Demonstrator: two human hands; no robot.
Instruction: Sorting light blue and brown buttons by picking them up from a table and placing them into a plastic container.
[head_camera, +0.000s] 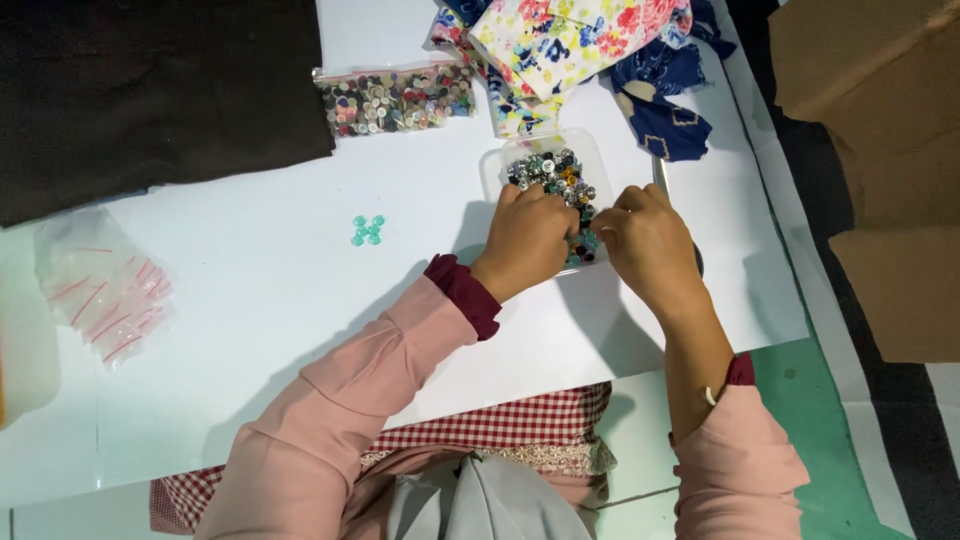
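Note:
A clear plastic tray full of mixed buttons lies on the white table. My left hand rests over the tray's near edge, fingers curled into the buttons. My right hand is beside it, fingertips pinching at the buttons near the tray's near right corner. What either hand holds is hidden by the fingers. A small cluster of teal buttons lies apart on the table, left of the tray.
A clear bag of assorted buttons lies at the back. Floral and blue fabric pieces pile behind the tray. Dark cloth covers the back left. Small zip bags lie at left. Cardboard lies at right.

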